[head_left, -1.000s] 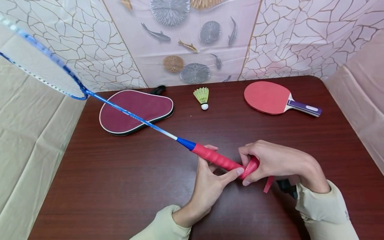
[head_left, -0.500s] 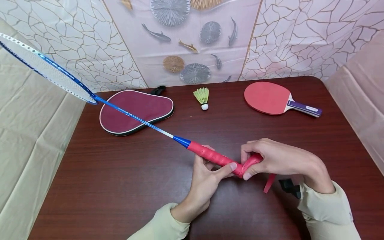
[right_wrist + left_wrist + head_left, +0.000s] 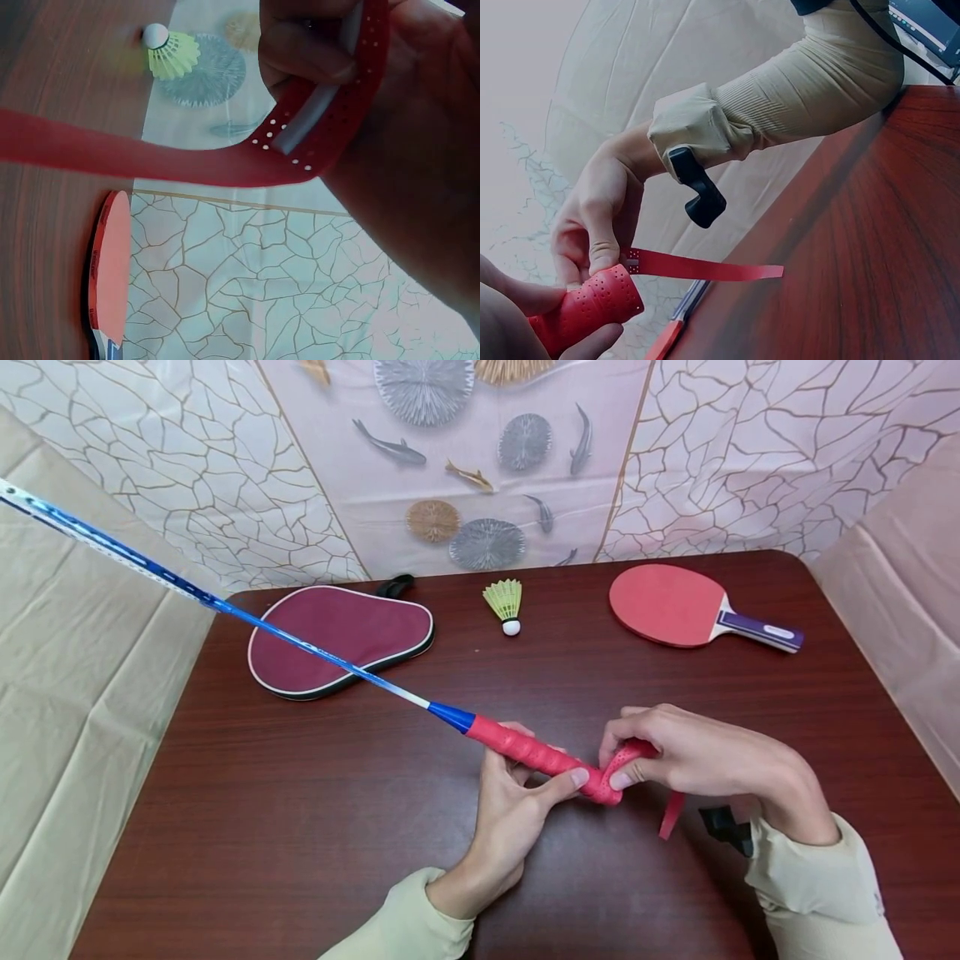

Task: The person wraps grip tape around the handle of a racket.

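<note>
In the head view a blue and white badminton racket (image 3: 367, 678) slants across the table, its head edge-on at the far left. My left hand (image 3: 506, 827) grips its red wrapped handle (image 3: 528, 752) from below, the thumb lying near the butt end. My right hand (image 3: 701, 756) pinches red perforated grip tape (image 3: 630, 752) at the butt. A loose tail of the tape hangs below that hand. In the right wrist view the grip tape (image 3: 202, 166) shows a pale raised strip along its inside. The left wrist view shows the taped butt (image 3: 604, 304) between both hands.
Along the back of the brown table (image 3: 337, 827) lie a maroon paddle case (image 3: 341, 631), a yellow shuttlecock (image 3: 505, 603) and a red table tennis paddle (image 3: 667, 604) with a purple handle. A patterned cloth (image 3: 480, 460) hangs behind. The black wrist device (image 3: 726, 831) sits by the right sleeve.
The racket has rolled about its shaft, its head going from a partly visible face to edge-on. Both hands shift slightly, and the tape now lies farther round the handle's butt.
</note>
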`<state>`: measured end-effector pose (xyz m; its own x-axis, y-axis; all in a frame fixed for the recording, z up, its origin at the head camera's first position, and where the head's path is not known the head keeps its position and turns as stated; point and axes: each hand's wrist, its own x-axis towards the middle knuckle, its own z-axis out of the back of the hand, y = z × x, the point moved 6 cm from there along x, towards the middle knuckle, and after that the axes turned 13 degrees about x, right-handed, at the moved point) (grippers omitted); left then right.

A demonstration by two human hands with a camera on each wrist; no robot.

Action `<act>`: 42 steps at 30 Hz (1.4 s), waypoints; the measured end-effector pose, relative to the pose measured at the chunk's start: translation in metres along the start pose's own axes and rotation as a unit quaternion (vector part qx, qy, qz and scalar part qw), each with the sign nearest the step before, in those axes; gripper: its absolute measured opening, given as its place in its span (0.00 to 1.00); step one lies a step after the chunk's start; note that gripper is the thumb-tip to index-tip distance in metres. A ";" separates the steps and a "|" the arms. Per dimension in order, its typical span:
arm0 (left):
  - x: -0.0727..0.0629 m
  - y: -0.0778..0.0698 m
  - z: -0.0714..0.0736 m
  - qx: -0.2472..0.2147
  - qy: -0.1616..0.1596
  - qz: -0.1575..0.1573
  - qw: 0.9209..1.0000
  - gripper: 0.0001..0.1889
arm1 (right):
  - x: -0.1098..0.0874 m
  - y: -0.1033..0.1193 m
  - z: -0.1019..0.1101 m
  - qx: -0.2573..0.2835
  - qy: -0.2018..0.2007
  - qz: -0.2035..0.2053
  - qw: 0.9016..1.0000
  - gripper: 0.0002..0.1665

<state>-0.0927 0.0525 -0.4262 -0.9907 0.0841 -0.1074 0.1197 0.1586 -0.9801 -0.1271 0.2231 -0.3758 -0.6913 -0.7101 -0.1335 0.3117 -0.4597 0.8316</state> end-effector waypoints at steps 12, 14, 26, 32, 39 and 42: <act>-0.003 -0.006 -0.003 -0.012 -0.009 -0.088 0.996 0.31 | 0.001 -0.001 -0.004 -0.003 0.021 -0.024 0.999 0.10; -0.005 -0.006 -0.004 -0.019 -0.009 -0.102 0.995 0.31 | 0.000 0.000 -0.004 -0.008 0.019 -0.028 0.999 0.11; -0.010 0.006 -0.013 -0.061 0.011 -0.054 0.997 0.32 | 0.005 -0.006 -0.007 -0.014 0.009 -0.052 0.999 0.16; -0.008 0.004 -0.011 -0.046 0.002 -0.075 0.996 0.20 | 0.005 -0.004 -0.012 0.002 0.014 -0.054 0.998 0.23; -0.008 0.003 -0.011 -0.047 0.011 -0.066 0.997 0.24 | 0.004 -0.003 -0.010 0.003 0.014 -0.060 0.998 0.28; -0.006 0.000 -0.010 -0.055 0.014 -0.069 0.996 0.24 | 0.003 -0.002 -0.005 0.014 0.005 -0.060 0.998 0.26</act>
<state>-0.0865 0.0619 -0.4240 -0.9962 0.0809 0.0325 -0.0089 0.2762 -0.9611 -0.1265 0.2193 -0.3810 -0.7162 -0.6563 -0.2374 0.2094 -0.5265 0.8240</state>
